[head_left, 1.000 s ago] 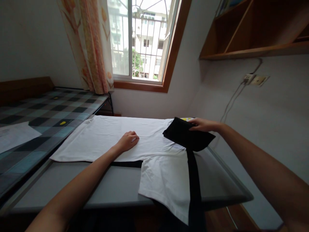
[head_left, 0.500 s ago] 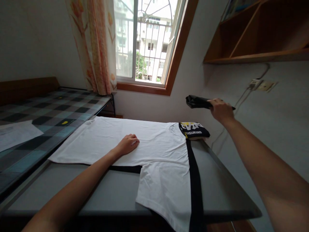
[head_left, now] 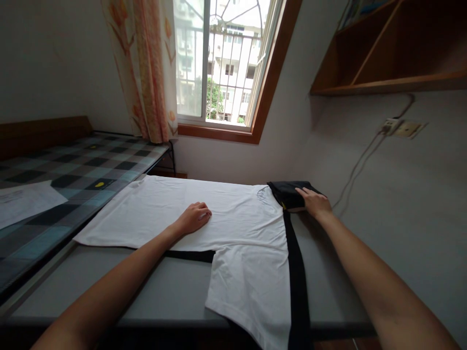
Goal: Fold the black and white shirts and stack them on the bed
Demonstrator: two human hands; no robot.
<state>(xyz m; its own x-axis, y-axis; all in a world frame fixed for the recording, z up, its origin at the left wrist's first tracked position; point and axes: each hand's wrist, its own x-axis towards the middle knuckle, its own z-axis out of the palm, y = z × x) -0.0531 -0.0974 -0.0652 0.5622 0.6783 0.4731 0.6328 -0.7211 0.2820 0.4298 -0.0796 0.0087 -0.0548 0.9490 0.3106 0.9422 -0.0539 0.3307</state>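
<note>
A white T-shirt lies spread over the table with its near sleeve toward me, and black fabric shows from under its edges. My left hand rests palm down on the middle of the shirt, loosely curled, holding nothing. At the shirt's collar end, my right hand grips the right side of a folded black garment, fingers on top; the thumb is hidden. This garment lies on another folded piece, of which only a thin lower edge shows.
The grey table stands beside a bed with a checked mattress, where a sheet of paper lies. A window and curtain are behind. On the right wall are a wooden shelf and a socket with cables.
My right hand has brought the black garment down and left onto the folded printed clothing, covering its lettering. My left hand has stayed in place on the white T-shirt.
</note>
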